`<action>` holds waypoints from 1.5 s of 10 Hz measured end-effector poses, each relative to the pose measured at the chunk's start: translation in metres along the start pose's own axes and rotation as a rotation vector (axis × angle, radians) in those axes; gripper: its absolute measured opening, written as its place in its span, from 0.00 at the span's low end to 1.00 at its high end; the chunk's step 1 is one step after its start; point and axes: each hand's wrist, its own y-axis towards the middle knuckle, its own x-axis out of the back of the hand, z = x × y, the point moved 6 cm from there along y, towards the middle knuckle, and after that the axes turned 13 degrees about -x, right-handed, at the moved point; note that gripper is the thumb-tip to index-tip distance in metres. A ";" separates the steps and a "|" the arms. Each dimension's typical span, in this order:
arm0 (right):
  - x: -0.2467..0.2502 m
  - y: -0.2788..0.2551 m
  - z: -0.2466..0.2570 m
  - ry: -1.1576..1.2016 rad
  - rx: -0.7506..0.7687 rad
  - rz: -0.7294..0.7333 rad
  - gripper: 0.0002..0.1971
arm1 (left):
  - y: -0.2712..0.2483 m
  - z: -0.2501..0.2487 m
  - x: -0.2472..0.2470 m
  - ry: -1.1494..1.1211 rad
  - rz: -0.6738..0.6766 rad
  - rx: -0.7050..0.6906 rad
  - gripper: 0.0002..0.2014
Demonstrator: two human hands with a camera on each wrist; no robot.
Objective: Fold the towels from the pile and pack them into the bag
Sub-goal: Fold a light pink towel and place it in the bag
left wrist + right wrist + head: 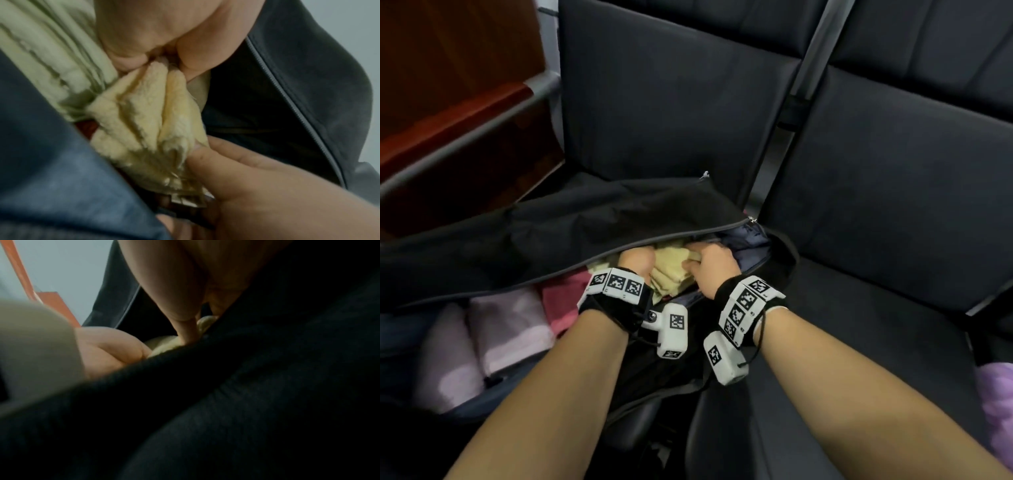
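Observation:
A dark bag [585, 219] lies open on a seat. Both my hands are inside its mouth on a folded yellow towel [671, 265]. My left hand [637, 262] reaches under the bag's flap, which hides its fingertips. In the left wrist view its curled fingers [131, 60] dig into the yellow towel [148, 123], beside a pale green folded towel [41, 56]. My right hand [709, 263] pinches the towel's right end between fingers and thumb. The right wrist view is mostly filled with dark bag fabric [246, 402], with my right hand [191, 313] on a sliver of yellow.
Folded pale pink towels [510, 322] and a red-pink towel [561, 301] lie in the bag's left part. A purple towel [996, 404] sits at the right edge on the dark padded seats [876, 205]. A wooden panel with a metal rail [465, 130] stands at the left.

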 end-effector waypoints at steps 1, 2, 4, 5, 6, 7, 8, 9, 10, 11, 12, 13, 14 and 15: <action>0.000 -0.013 0.003 -0.048 -0.001 0.058 0.21 | -0.019 -0.010 0.002 0.046 -0.022 -0.040 0.20; 0.021 -0.043 0.002 -0.026 0.092 0.092 0.25 | -0.042 -0.021 -0.002 0.059 -0.041 -0.101 0.13; 0.114 -0.135 -0.072 0.202 0.128 -0.047 0.18 | -0.123 -0.064 -0.040 0.244 0.055 -0.361 0.20; 0.158 -0.177 -0.142 0.243 0.051 -0.128 0.15 | -0.174 -0.085 -0.093 0.409 0.152 -0.582 0.21; 0.199 -0.222 -0.234 0.234 -0.061 -0.216 0.15 | -0.238 -0.082 -0.180 0.488 0.322 -0.728 0.16; 0.225 -0.264 -0.323 0.222 -0.182 -0.292 0.16 | -0.299 -0.051 -0.271 0.513 0.543 -0.718 0.12; 0.242 -0.301 -0.408 0.229 -0.291 -0.341 0.18 | -0.349 -0.016 -0.351 0.532 0.706 -0.705 0.10; 0.254 -0.327 -0.484 0.194 -0.414 -0.366 0.20 | -0.386 0.015 -0.416 0.560 0.809 -0.691 0.09; 0.244 -0.338 -0.533 0.167 -0.468 -0.287 0.27 | -0.405 0.050 -0.462 0.618 0.882 -0.636 0.09; 0.221 -0.336 -0.550 0.167 -0.430 -0.166 0.28 | -0.410 0.091 -0.489 0.713 0.966 -0.557 0.08; 0.206 -0.327 -0.558 0.175 -0.415 -0.126 0.26 | -0.417 0.123 -0.500 0.773 1.057 -0.495 0.09; 0.201 -0.319 -0.563 0.229 -0.421 -0.132 0.24 | -0.422 0.137 -0.505 0.814 1.045 -0.538 0.07; 0.199 -0.316 -0.566 0.309 -0.436 -0.124 0.22 | -0.420 0.139 -0.504 0.855 0.937 -0.595 0.12; 0.209 -0.320 -0.566 0.402 -0.408 -0.172 0.22 | -0.424 0.127 -0.503 0.792 0.956 -0.652 0.11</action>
